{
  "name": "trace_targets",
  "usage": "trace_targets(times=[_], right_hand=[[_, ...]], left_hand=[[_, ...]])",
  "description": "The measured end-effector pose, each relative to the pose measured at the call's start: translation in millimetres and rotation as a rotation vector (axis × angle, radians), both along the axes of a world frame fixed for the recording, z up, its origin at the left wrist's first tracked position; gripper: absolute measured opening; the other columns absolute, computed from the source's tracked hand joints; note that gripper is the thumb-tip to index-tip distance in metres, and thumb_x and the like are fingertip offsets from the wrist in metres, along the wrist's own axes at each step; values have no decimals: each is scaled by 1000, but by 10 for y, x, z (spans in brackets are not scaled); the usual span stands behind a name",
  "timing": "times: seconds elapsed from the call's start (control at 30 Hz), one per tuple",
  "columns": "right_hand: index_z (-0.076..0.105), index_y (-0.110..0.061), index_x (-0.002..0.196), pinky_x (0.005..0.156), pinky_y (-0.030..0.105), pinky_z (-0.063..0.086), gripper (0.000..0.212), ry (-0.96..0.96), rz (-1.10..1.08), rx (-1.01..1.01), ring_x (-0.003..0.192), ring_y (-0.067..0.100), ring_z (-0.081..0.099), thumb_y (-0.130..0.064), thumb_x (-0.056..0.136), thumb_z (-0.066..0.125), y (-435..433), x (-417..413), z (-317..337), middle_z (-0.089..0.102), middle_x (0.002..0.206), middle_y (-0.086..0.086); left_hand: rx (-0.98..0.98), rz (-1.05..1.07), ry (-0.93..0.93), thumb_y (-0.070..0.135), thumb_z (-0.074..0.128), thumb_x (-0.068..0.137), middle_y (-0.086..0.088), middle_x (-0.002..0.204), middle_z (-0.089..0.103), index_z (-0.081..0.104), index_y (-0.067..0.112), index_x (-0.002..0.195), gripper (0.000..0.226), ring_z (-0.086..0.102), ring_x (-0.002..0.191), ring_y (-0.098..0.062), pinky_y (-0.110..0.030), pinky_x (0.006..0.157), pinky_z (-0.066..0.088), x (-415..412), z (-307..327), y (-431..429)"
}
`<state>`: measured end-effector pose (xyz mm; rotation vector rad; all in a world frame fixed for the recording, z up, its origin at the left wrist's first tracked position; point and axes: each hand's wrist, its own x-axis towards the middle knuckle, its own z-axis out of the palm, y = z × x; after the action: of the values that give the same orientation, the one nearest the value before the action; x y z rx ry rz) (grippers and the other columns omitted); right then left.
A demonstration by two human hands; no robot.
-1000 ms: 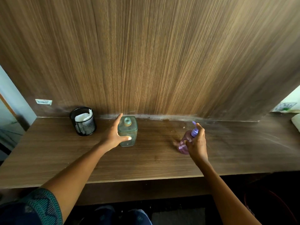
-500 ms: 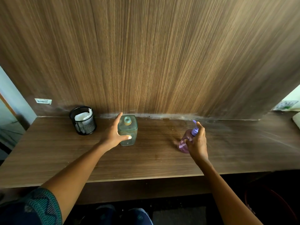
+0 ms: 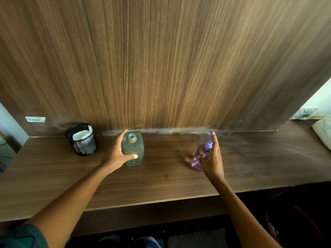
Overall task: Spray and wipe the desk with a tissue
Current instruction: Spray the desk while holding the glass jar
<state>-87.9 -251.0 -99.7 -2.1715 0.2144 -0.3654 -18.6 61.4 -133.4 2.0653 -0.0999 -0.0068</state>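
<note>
Fingers of my right hand (image 3: 212,160) are wrapped around the purple spray bottle (image 3: 199,158), index finger stretched up over its nozzle, the bottle tilted above the wooden desk (image 3: 161,183). My left hand (image 3: 117,154) grips the clear square bottle (image 3: 133,149), thumb across its near face, fingers behind it; that bottle stands upright on the desk, uncapped. Beyond my left fingers, further left, a black mesh cup (image 3: 82,142) holds the white tissue (image 3: 81,135). Between my two hands, close to the back panel (image 3: 161,68), the desk shows brownish spots.
</note>
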Motion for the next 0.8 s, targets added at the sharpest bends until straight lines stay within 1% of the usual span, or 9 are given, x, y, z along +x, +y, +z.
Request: trace_targets(times=[0.13, 0.23, 0.3, 0.4, 0.43, 0.5, 0.57, 0.63, 0.8], right_hand=[[18, -42, 143, 76, 20, 49, 87, -83, -133, 88, 98, 15, 61, 1, 79, 59, -296, 210, 63, 62, 104, 11], [21, -27, 146, 62, 4, 41, 78, -116, -159, 67, 83, -19, 53, 4, 83, 55, -455, 363, 224, 55, 109, 1], [23, -21, 146, 62, 2, 41, 72, -122, -148, 93, 72, -25, 52, 7, 85, 50, -543, 496, 286, 48, 96, -7], [24, -35, 142, 67, 17, 45, 72, -92, -151, 91, 80, 2, 63, -2, 86, 53, -596, 714, 300, 55, 94, 1], [24, -35, 142, 67, 16, 45, 71, -92, -144, 97, 80, 7, 63, -2, 86, 53, -585, 779, 273, 56, 94, 4], [25, -30, 143, 71, 13, 44, 68, -88, -107, 91, 80, 5, 61, -2, 87, 51, -547, 939, 214, 54, 95, 3], [23, -35, 143, 84, 30, 44, 69, -88, -79, 53, 96, 11, 55, -7, 88, 53, -465, 1039, 186, 54, 114, 6], [20, -38, 143, 83, 39, 42, 69, -81, -59, 23, 102, 15, 47, -11, 89, 53, -412, 1128, 178, 47, 130, 10], [11, -36, 147, 90, 56, 45, 89, -11, -14, -103, 118, 32, 45, -4, 82, 62, -383, 1222, 118, 39, 137, 16]], left_hand=[[-33, -17, -7, 11, 83, 62, 0, 143, 39, 23, 32, 142, 102, 40, 128, -16, -27, 98, 33, 4, -2, 12], [-27, -20, -17, 9, 83, 62, 1, 139, 40, 24, 28, 142, 101, 41, 124, -14, -27, 98, 34, -24, 41, -4], [-27, -23, -14, 7, 82, 63, 3, 135, 40, 25, 25, 142, 100, 41, 121, -11, -25, 97, 34, -39, 93, -26], [-33, -24, -18, 3, 81, 64, 7, 132, 37, 25, 23, 142, 98, 37, 120, -7, -22, 96, 30, -70, 130, -58], [-33, -24, -22, 3, 81, 63, 8, 132, 36, 26, 23, 142, 98, 36, 120, -6, -22, 96, 30, -77, 128, -60], [-26, -16, -25, 4, 82, 63, 8, 135, 36, 26, 23, 142, 98, 36, 122, -6, -22, 98, 30, -46, 93, -60], [-21, -18, -24, 5, 83, 62, 7, 137, 36, 26, 24, 141, 99, 36, 125, -7, -25, 102, 32, -43, 72, -35], [-21, -11, -31, 6, 84, 60, 5, 140, 36, 27, 26, 141, 100, 37, 127, -9, -30, 106, 32, -32, 51, -23], [-19, -7, -45, 7, 84, 60, 8, 138, 37, 28, 35, 135, 98, 36, 128, -8, -26, 105, 29, -28, 58, -29]])
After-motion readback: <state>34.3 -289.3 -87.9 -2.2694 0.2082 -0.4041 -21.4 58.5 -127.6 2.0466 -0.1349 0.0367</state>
